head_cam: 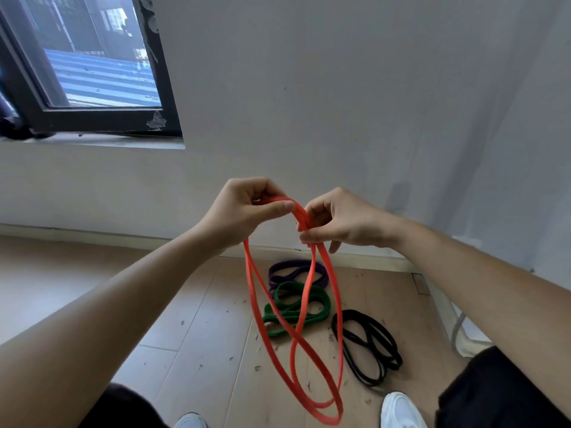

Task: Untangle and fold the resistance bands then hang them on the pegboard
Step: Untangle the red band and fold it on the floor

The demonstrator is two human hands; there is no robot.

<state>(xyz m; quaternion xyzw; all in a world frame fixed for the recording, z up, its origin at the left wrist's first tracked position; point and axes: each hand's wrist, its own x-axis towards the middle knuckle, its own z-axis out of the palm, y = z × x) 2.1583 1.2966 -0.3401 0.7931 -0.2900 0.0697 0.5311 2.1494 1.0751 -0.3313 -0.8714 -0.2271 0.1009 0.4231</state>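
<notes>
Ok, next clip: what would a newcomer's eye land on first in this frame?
First the bright orange band, pinched at its top by the left hand and right hand at mid-frame, its long crossed loops hanging toward the floor. Behind it, near the wall on the wooden floor, lie a purple band, a green band and, to the right, a black band. A dark-framed window sits upper left.

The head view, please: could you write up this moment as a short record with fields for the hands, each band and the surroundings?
left hand: pinching the top of the orange band
right hand: gripping the same top bend, close beside the left
orange band: held up, strands hang down and cross, lower end in front of the floor
purple band: on the floor near the wall
green band: on the floor, overlapping the purple one
black band: on the floor, right of the green
window: upper left
pegboard: not in view
</notes>
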